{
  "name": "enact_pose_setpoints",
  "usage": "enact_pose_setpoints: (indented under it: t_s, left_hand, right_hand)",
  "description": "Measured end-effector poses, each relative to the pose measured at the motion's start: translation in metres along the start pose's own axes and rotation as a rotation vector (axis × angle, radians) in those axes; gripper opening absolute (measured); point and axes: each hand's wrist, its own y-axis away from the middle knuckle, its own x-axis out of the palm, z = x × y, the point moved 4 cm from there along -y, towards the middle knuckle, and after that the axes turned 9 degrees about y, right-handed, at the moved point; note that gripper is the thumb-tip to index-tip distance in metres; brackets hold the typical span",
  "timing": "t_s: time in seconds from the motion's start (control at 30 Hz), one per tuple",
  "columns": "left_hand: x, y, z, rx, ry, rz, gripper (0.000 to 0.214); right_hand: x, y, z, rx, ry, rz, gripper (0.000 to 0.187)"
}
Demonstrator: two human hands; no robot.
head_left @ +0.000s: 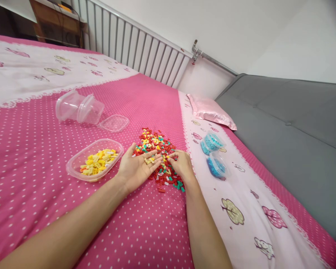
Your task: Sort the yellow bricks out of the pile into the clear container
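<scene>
My left hand [137,166] is palm up with its fingers stretched out, carrying a few small pale-yellow toy bricks [149,160] on the fingers. Thumb and fingertips of my right hand [180,162] pinch together on what looks like a yellow toy brick [168,157], just right of the left fingertips. Beneath and beyond both hands spreads a loose pile of toy bricks [159,142], mostly red, with yellow, green and white ones; my hands hide part of it. To the left, a clear plastic tub [72,164] contains yellow bricks [99,161] and a few orange ones.
Behind that tub, clear stacked containers [80,107] lie on their side by a clear lid [114,123]. On the right, two clear containers hold blue bricks [212,144] [216,165]. A pink pillow [211,112] lies near the grey headboard [291,130]. Everything rests on a pink dotted bedspread [145,224].
</scene>
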Motion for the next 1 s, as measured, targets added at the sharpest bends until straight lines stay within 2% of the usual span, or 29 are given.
enact_pose_setpoints:
  t_s: [0.17, 0.4, 0.53, 0.63, 0.77, 1.0]
  left_hand:
    - [0.0, 0.0, 0.0, -0.009, 0.023, 0.006, 0.071]
    - [0.001, 0.0, 0.0, -0.019, 0.051, 0.003, 0.07]
    - [0.003, 0.002, 0.0, 0.0, 0.034, -0.022, 0.071]
    - [0.003, 0.002, 0.0, 0.016, 0.031, -0.034, 0.071]
    - [0.003, 0.002, 0.0, 0.018, 0.043, -0.034, 0.072]
    - [0.001, 0.001, 0.0, 0.013, 0.036, -0.031, 0.071]
  right_hand:
    - [-0.025, 0.002, 0.011, 0.003, -0.137, -0.096, 0.011]
    - [-0.053, 0.015, 0.043, -0.193, -0.366, -0.195, 0.012]
    - [-0.06, 0.017, 0.046, -0.231, -0.392, -0.244, 0.021]
    - [-0.055, 0.014, 0.037, -0.158, -0.315, -0.244, 0.02]
    - [-0.034, 0.009, 0.026, -0.085, -0.103, -0.13, 0.017]
    - [0.0, 0.005, 0.02, -0.112, 0.08, 0.055, 0.022]
